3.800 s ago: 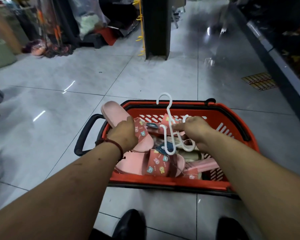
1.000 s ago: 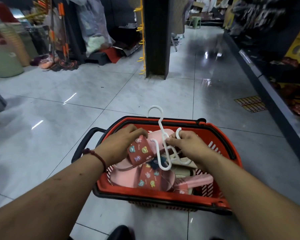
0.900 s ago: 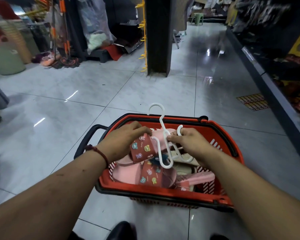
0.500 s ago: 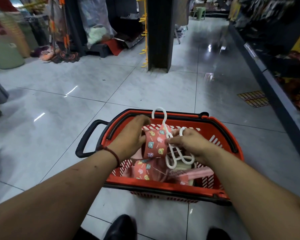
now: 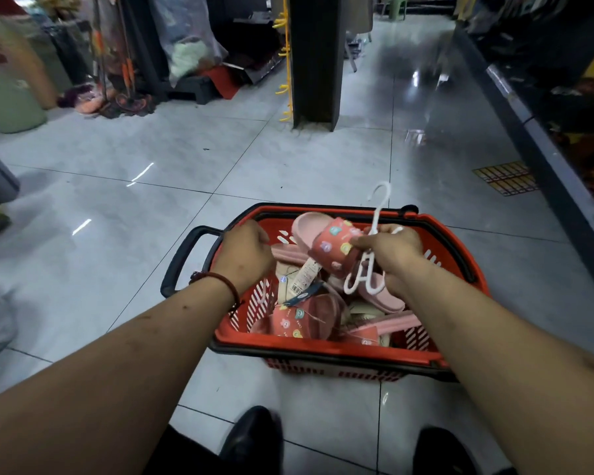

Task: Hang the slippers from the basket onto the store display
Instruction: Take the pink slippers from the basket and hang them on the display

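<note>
Shop aisle, head cam, seen from my remote station: I see a person's two bare arms reaching down over a red basket [image 5: 326, 351] w/ black rim, standing on grey floor tiles [image 5: 172, 173]. The right hand [image 5: 390, 250], over the basket's far-right part, is clenched round a white plastic hanger [image 5: 364, 269] together w/ a pink slipper [image 5: 326, 248] that has a red strap printed w/ small cartoon faces; the slipper is lifted above the pile, toe pointing to the basket's far-left, hanger hook [image 5: 381, 197] sticking up past the far rim. The left hand [image 5: 242, 255] hangs over the basket's left edge, near the black handle [image 5: 182, 265]; fingers curl downward and I cannot tell whether they grip anything. A red cord bracelet [image 5: 225, 282] sits on the left wrist. Inside the basket lie more slippers [image 5: 299, 320], pink w/ red straps, plus a paper price tag [image 5: 302, 279] approx. at the centre, all jumbled and overlapping. Two black shoes [image 5: 251, 440] show at the frame's bottom edge, just short of the basket's near rim. Beyond, a dark pillar [image 5: 316, 60] carries yellow hooks [image 5: 285, 56] along its left side, well apart from the basket. Dark shelving [image 5: 542, 108] runs along the right edge.
</note>
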A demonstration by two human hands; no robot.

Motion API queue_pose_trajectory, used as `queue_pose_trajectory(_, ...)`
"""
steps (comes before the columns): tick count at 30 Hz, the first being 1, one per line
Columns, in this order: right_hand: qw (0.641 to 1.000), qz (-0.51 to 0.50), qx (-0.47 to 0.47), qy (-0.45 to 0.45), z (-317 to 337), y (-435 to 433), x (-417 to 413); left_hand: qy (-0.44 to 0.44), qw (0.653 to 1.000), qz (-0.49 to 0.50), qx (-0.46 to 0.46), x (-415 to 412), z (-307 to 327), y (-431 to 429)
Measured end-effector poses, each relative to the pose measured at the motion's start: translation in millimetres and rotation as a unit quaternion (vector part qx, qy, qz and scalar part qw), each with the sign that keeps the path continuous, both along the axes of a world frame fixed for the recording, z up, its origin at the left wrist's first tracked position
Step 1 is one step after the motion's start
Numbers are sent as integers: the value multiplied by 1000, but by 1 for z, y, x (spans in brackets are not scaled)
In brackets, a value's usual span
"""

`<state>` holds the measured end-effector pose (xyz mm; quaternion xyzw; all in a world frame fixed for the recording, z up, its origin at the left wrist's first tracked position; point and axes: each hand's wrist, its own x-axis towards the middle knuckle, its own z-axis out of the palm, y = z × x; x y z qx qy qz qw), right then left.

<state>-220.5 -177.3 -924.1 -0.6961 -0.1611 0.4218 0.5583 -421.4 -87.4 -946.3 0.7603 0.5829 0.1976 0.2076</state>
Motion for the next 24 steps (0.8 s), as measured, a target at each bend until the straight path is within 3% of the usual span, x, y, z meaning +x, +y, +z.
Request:
queue_pose_trajectory(3,998,-61,16,-10,2,-3,11,166,967,-114,-158,-2,-12,-11)
queue_pose_trajectory(5,996,-82,15,-22,1,-5,17,205,930,-172,-253,-2,-20,-19)
queue_pose_trajectory(11,995,-100,2,10,-3,-10,29,74,916,-101,-381,15,-43,-19)
queue_pose_trajectory(19,990,-130,39,25,0,-10,31,-80,930,-27,-358,13,-33,-8)
queue_pose_trajectory(24,984,-164,69,9,7,-14,31,-199,916,27,-347,7,-17,-12)
